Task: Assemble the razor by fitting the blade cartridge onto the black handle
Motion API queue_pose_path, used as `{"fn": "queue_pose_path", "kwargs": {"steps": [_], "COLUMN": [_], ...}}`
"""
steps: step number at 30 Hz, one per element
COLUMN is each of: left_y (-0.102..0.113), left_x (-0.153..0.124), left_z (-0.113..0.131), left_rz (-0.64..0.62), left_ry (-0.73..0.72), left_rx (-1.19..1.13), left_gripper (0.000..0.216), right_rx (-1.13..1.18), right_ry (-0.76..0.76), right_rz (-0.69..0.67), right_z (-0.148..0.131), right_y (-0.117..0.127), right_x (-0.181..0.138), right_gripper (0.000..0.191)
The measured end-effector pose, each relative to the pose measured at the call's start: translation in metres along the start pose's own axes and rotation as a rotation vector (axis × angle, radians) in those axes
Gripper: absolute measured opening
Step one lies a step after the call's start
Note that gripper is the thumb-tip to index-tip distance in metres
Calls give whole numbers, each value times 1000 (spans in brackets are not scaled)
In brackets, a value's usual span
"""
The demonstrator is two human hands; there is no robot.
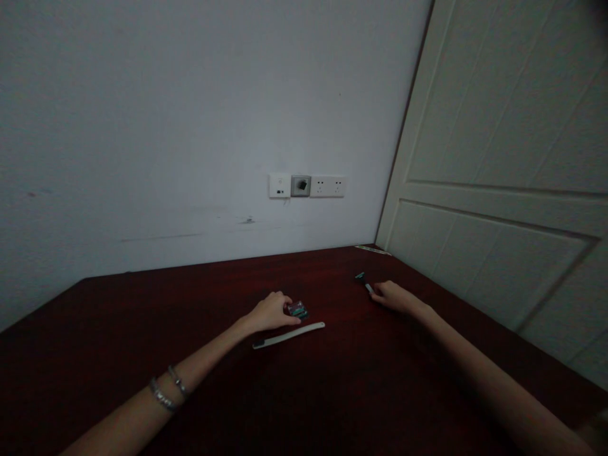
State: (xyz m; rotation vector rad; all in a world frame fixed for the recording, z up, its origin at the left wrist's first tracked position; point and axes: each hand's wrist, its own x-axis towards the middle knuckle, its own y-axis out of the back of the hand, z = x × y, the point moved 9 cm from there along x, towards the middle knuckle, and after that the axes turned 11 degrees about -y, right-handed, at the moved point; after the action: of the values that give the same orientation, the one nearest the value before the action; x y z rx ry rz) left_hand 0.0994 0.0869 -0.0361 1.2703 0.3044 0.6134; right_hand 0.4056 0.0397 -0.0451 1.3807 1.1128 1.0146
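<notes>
My left hand point(270, 311) rests on the dark red table point(142, 354) with its fingers curled around a small green and pink block-like object point(297, 309). Just in front of that hand lies a long white strip point(289, 335), flat on the table. My right hand point(393, 296) is further right, fingers closed on the handle of a small razor-like tool point(363, 280) whose dark head points toward the wall. Two bracelets point(167, 389) sit on my left wrist.
A white wall stands behind the table with a row of sockets point(306, 186). A cream panelled door point(503, 177) borders the table's right side. A thin pale strip point(373, 249) lies at the far right corner of the table.
</notes>
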Motion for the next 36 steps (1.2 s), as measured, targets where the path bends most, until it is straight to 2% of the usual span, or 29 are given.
{"fn": "queue_pose_path", "kwargs": {"steps": [9, 15, 20, 25, 28, 31, 36], "left_y": [-3, -6, -1, 15, 25, 30, 32], "left_x": [2, 3, 2, -4, -10, -16, -20], "left_z": [7, 4, 9, 34, 51, 64, 74], "left_rz": [2, 33, 32, 54, 66, 61, 59], "left_ry": [-15, 0, 11, -40, -73, -102, -114], "left_rx": [48, 73, 72, 96, 133, 167, 170], "left_gripper": [59, 52, 46, 42, 41, 38, 37], "right_rx": [-59, -89, 98, 251, 277, 296, 284], "right_ry": [-62, -81, 120, 403, 522, 599, 630], "right_rz": [-18, 45, 0, -114, -147, -155, -143], "right_z": [1, -12, -64, -138, -172, -192, -201], "right_y": [0, 22, 35, 39, 43, 47, 48], "right_x": [0, -9, -21, -45, -62, -73, -79], "right_gripper": [38, 39, 37, 65, 76, 73, 53]}}
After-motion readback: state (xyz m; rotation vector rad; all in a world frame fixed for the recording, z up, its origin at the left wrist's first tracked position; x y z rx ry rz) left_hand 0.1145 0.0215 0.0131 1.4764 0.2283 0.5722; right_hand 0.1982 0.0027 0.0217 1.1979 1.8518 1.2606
